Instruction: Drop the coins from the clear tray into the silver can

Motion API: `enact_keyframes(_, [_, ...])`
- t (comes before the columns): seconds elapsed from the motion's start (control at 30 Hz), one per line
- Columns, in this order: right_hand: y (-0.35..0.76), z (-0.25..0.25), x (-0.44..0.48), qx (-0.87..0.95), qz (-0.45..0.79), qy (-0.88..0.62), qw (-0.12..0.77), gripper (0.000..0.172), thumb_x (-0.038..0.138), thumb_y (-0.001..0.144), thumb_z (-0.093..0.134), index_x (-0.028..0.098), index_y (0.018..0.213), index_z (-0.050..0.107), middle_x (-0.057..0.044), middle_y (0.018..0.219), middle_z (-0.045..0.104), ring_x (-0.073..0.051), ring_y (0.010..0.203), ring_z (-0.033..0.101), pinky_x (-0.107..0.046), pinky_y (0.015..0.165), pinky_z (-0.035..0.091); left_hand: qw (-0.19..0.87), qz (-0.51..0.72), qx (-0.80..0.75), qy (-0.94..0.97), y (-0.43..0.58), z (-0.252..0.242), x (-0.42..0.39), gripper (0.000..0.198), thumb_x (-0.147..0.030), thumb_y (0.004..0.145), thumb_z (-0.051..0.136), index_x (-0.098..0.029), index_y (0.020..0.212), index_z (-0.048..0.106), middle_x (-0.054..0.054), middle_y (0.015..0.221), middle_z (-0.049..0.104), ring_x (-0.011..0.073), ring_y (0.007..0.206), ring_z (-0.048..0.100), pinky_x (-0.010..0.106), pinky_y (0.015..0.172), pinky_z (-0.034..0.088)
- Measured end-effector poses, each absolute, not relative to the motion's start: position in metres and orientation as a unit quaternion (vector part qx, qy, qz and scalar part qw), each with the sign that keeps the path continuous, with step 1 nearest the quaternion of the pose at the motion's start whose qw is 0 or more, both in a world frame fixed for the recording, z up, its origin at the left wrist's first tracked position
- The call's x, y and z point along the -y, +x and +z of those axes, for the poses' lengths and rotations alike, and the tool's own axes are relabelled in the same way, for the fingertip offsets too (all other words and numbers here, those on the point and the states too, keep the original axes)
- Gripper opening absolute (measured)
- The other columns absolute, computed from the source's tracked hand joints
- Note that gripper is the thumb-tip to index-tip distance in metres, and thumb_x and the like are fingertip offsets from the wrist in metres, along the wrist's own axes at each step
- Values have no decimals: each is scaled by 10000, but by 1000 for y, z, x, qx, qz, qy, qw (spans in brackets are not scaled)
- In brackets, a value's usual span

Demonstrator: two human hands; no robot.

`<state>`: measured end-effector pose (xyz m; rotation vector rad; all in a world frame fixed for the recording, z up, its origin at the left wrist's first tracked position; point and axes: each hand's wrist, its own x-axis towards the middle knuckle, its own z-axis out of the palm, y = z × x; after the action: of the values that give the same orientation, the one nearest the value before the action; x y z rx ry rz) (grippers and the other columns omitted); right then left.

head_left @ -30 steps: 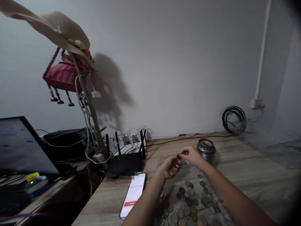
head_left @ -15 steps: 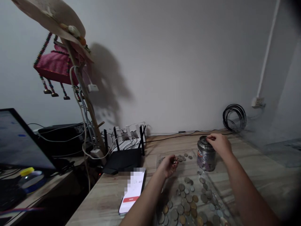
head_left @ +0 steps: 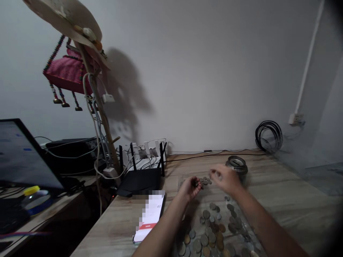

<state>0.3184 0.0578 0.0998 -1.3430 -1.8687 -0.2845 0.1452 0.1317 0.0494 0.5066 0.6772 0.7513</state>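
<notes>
While loose coins lie spread nearer than the slotted tin on the counter, the left hand curls its grip around a few more; whether the blurred right hand holds one, I cannot tell. Slackening fingers could spill coins; a hasty sweep could knock the tin.

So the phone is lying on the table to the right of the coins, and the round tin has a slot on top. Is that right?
Not quite: the head view shows the phone lying to the left of the coins. It does lie on the table, and the round tin does have a slot on top.
</notes>
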Motion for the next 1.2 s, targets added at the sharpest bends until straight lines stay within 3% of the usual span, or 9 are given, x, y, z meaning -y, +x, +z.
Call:
enact_keyframes(0.1, [290,87,-58,818,-7,-477,320,202,303,753,542,272,915,657,-6,837,663,-159,741,596,-263,639,450,833,386,-319,236,145,50,-131,166,-112,801,383,-129,663,474,2,506,505,60,437,493,131,452,446])
enact_keyframes(0.27, [282,76,-62,799,92,-502,317,226,249,762,513,324,916,660,14,790,676,-157,684,603,-258,633,454,831,394,-318,229,145,49,-129,134,-84,778,401,-124,677,479,1,510,510,72,453,512,140,451,457])
enact_keyframes(0.37, [289,80,-63,787,51,-508,346,224,241,779,472,304,860,671,1,821,677,-181,763,606,-281,687,452,831,396,-321,223,146,49,-129,118,-74,768,405,-117,698,491,11,532,531,80,496,538,155,506,489])
enact_keyframes(0.47, [313,94,-61,714,-74,-556,419,238,256,801,438,259,842,673,-29,873,672,-188,837,590,-290,760,430,829,394,-329,222,146,50,-129,115,-65,760,405,-103,742,512,31,566,558,97,546,571,178,566,513])
enact_keyframes(0.6, [366,115,-56,544,-210,-685,435,244,341,784,462,245,840,679,-55,846,649,-192,801,569,-282,657,396,831,391,-328,221,145,52,-127,162,-132,787,390,-71,833,533,68,620,593,144,616,616,225,595,526])
enact_keyframes(0.8, [410,117,-58,486,-138,-797,332,210,386,701,531,303,799,697,-20,797,661,-179,680,556,-256,506,310,853,343,-323,224,142,54,-125,317,-172,777,359,16,988,502,185,761,634,225,750,647,266,610,523])
enact_keyframes(0.93, [404,114,-61,506,-154,-779,337,251,394,726,503,280,822,705,-38,821,672,-189,740,569,-266,548,351,857,340,-313,227,142,53,-125,339,-157,765,366,23,1025,488,174,744,638,227,757,647,268,614,523])
enact_keyframes(1.07, [395,110,-64,548,-194,-738,343,283,325,767,451,259,893,695,-42,905,675,-200,885,558,-285,700,400,853,352,-310,228,142,48,-128,320,-116,746,389,28,1013,492,165,730,635,232,762,649,266,629,529])
enact_keyframes(1.2, [406,106,-73,542,-143,-750,351,279,372,745,483,244,862,702,-53,886,680,-208,852,575,-285,678,412,849,339,-322,245,143,42,-133,275,-32,724,425,0,981,517,149,736,640,199,728,653,232,624,532])
